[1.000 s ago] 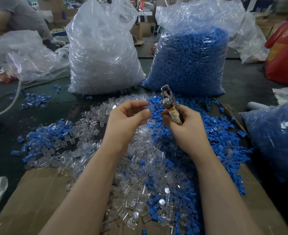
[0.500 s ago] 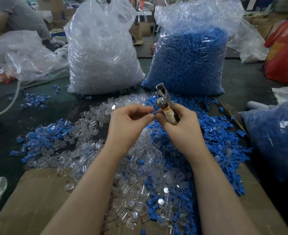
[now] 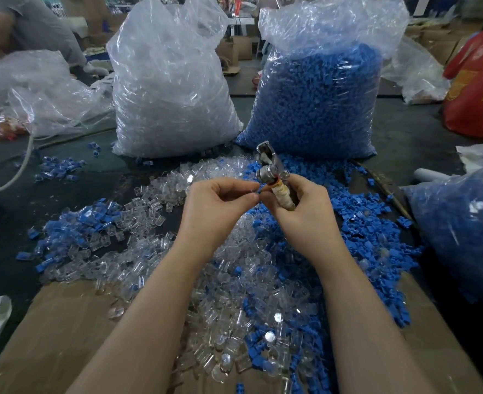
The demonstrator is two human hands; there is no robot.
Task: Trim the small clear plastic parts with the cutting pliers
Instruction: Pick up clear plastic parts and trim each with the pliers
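My right hand [image 3: 305,214] is wrapped around the handles of the cutting pliers [image 3: 274,177], fingers curled tight on them. The pliers stand nearly upright, tilted a little to the left, with the shiny metal head at the top and a round pivot just above my fist. The handle that shows is bound in worn, yellowish tape with a thin red band near the pivot. I cannot tell whether the cutting tips are parted or closed.

My left hand [image 3: 220,206] is raised just beside the right, thumb and forefinger pinched together, their tips touching the thumb of my right hand just below the pivot. A small clear part would be in that pinch, but it is too small and transparent for me to make out.

Below both hands lies a heap of clear plastic parts [image 3: 234,294]: small, glassy, tube-like caps, some showing round ends that catch the light. They are mixed with small blue parts [image 3: 371,231], which pile thickest to my right. The heap spreads over a sheet of brown cardboard [image 3: 64,336] and onto the dark table [image 3: 13,223].

Beyond the heap stand two tall, clear plastic sacks side by side: the left sack [image 3: 172,95] is filled with clear parts, the right sack [image 3: 320,98] with blue ones.
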